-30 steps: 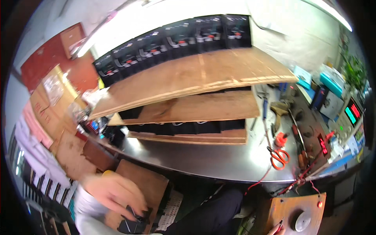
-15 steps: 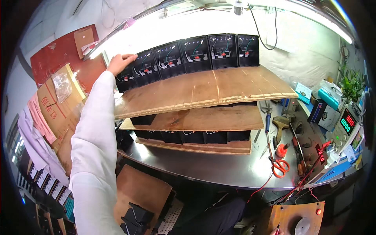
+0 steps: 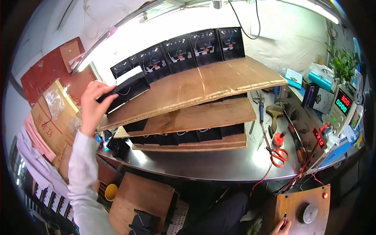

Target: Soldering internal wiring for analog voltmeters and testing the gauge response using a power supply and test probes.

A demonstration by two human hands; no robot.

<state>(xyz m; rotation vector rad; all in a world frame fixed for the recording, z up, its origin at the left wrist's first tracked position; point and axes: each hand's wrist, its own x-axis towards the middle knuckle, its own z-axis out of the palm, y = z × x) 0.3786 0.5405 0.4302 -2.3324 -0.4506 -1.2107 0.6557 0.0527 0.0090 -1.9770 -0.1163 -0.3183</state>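
My left hand (image 3: pixel 95 102) pinches one end of a black box-shaped plastic housing (image 3: pixel 131 91) with a thin white wire inside. This housing is tilted over the left end of the top wooden board (image 3: pixel 188 87). Behind it, a row of similar open black housings (image 3: pixel 179 56) stands on that board, with white and green wires and small red parts inside. At the lower right, my right hand (image 3: pixel 282 227) is closed around a slim red-and-black pen-like tool (image 3: pixel 284 220), tip upward. It is beside an orange-brown box (image 3: pixel 319 203) with a round metal disc (image 3: pixel 310 213).
More boards (image 3: pixel 196 117) with black housings are stacked below on the metal table (image 3: pixel 188 164). Red-handled scissors (image 3: pixel 279 156), a brush (image 3: pixel 275 113) and a red bottle (image 3: pixel 278 139) lie to the right, near a power supply (image 3: pixel 340 107). A stool (image 3: pixel 137 196) holds black pieces.
My left hand has come nearer from the row's left end, bringing a housing out of the row and tilting it. The view has shifted, and my right hand shows more.
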